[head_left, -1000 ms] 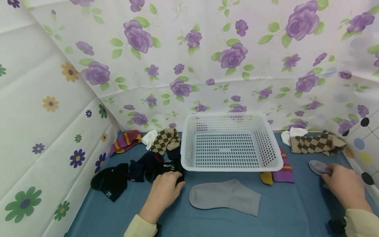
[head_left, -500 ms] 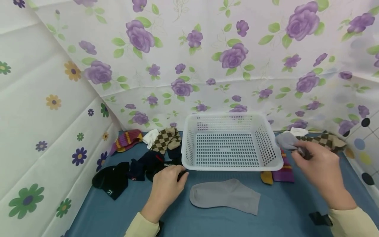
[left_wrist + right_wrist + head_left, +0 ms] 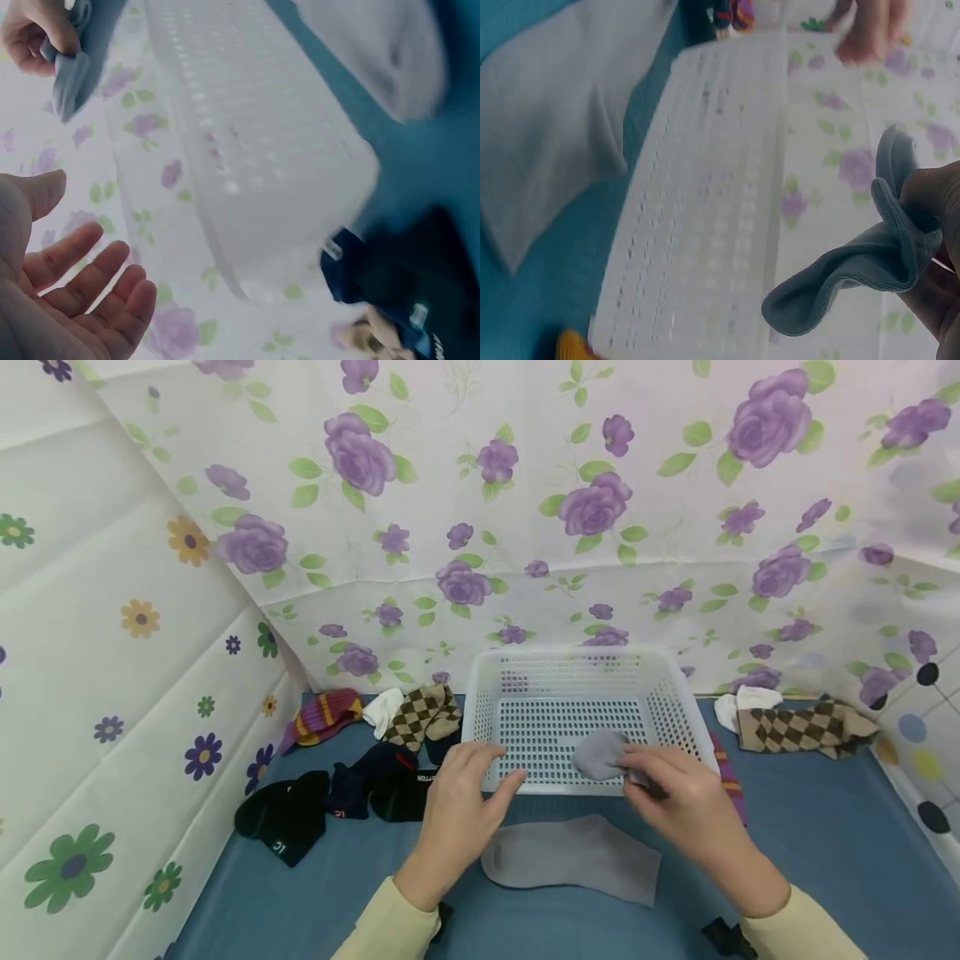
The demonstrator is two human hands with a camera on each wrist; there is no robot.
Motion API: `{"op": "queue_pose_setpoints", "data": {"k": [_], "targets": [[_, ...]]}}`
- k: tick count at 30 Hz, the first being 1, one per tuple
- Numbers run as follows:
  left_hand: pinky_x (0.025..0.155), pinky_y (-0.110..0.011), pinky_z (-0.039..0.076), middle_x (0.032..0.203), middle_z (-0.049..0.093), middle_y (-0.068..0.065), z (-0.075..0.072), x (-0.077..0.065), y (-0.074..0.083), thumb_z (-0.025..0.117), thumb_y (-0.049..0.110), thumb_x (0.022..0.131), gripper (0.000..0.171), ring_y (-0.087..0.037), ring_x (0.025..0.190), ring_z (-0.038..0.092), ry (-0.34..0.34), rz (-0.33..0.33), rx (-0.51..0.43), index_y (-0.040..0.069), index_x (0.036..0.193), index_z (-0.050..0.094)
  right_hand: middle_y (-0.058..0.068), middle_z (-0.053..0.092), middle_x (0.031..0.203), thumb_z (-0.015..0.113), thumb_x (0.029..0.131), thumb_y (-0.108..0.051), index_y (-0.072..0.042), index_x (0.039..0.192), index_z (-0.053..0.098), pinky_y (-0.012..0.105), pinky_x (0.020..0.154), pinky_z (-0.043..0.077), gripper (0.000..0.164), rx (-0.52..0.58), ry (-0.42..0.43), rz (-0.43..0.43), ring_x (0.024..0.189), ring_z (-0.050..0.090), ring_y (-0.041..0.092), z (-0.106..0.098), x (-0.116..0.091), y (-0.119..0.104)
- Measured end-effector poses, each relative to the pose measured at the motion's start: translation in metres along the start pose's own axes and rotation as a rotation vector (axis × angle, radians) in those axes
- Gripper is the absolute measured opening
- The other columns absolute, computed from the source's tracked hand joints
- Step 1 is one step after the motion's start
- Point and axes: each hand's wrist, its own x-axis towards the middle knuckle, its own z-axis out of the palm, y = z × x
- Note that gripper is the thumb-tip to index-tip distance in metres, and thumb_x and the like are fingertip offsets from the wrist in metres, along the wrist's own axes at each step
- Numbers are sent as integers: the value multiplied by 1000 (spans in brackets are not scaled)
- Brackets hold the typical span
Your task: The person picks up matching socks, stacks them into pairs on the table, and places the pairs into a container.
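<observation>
My right hand (image 3: 686,802) pinches a grey sock (image 3: 600,754) by one end, and the sock's other end hangs over the near part of the white basket (image 3: 480,727). In the right wrist view the held grey sock (image 3: 855,262) looks folded and creased near the fingers. My left hand (image 3: 461,814) is raised at the basket's near left corner with thumb and fingers spread and nothing between them; its palm shows in the left wrist view (image 3: 67,285). A second grey sock (image 3: 573,860) lies flat on the blue cloth in front of the basket.
Black socks (image 3: 288,814), a striped sock (image 3: 326,714), a white sock (image 3: 382,710) and a checked sock (image 3: 420,717) lie left of the basket. Right of it are another checked sock (image 3: 802,727), a white sock (image 3: 753,697) and a partly covered purple striped sock (image 3: 727,777). A flowered curtain (image 3: 525,527) stands behind.
My right hand has lifted the grey sock from the far right and carried it left to the basket. The left hand has risen from beside the black socks and spread its fingers.
</observation>
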Motion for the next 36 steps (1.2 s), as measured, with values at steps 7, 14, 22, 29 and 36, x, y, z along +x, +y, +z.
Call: {"op": "queue_pose_setpoints", "data": {"k": [7, 14, 22, 29, 36], "targets": [[99, -38, 45, 117, 62, 4, 14, 11, 23, 50, 54, 91, 46, -16, 122, 50, -102, 0, -105, 19, 118, 61, 7, 69, 102, 67, 80, -10, -10, 97, 72, 20, 68, 51, 18, 84, 0, -96, 88, 65, 19, 23, 6, -16], [65, -19, 49, 96, 63, 7, 26, 12, 33, 47, 48, 94, 34, -2, 83, 59, -202, -10, -277, 22, 112, 59, 6, 69, 104, 74, 76, -7, -11, 97, 72, 24, 73, 53, 22, 108, -24, -99, 93, 65, 19, 39, 8, -21], [56, -11, 43, 84, 62, 10, 24, 14, 30, 50, 28, 97, 18, 3, 66, 52, -94, 67, -334, 19, 107, 63, 4, 68, 104, 83, 64, -4, -13, 94, 72, 13, 79, 49, 33, 188, -6, -73, 96, 64, 17, 42, 4, -17], [70, -14, 51, 100, 68, 1, 19, 15, 28, 53, 21, 96, 20, -4, 86, 64, -63, 108, -353, 14, 111, 64, 6, 66, 111, 74, 70, 9, -14, 93, 71, 8, 72, 46, 33, 252, -5, -51, 94, 65, 17, 40, 1, -18], [73, -15, 51, 104, 67, 0, 15, 19, 22, 54, 12, 95, 21, -4, 91, 63, -13, 101, -354, 12, 112, 65, 5, 66, 116, 56, 79, 18, -16, 102, 68, 8, 53, 31, 43, 247, -22, 33, 76, 61, 6, 34, -2, -16]]}}
